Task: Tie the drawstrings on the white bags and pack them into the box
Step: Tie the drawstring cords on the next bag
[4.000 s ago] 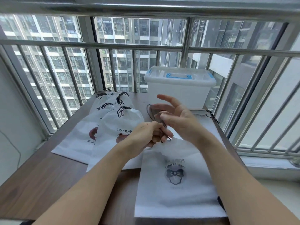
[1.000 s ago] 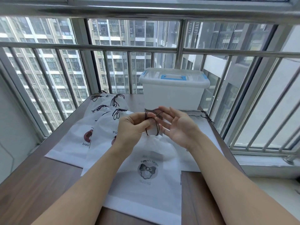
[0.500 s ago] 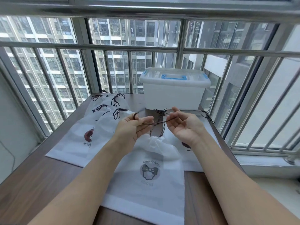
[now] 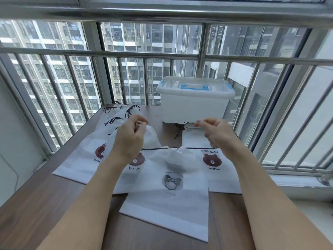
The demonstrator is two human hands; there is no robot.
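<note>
Head view, one lot. White bag point(image 4: 169, 193) with bow print: flat on worktop point(image 4: 36, 204), mouth gathered, in front of lidded box point(image 4: 194, 103). Drawstring point(image 4: 155, 149): drawn taut sideways. Left hand point(image 4: 129, 138) and right hand point(image 4: 216, 132): fingers curled, each gripping a cord end. Bear-print bags point(image 4: 82, 159): left of box, tied; another point(image 4: 221, 170) below box.

White bags, dark cords, brown table, as I see it from the head camera.

The front bag point(image 4: 167, 201) is white with a grey bow-and-bear print showing reversed; its drawstring point(image 4: 153, 149) is black. The bag by the table's right edge point(image 4: 221, 170) is white with a brown bear and black lettering. The table point(image 4: 36, 204) is dark brown woodgrain. At its far edge, the box point(image 4: 194, 107) is translucent white with blue handle and clips.
</note>
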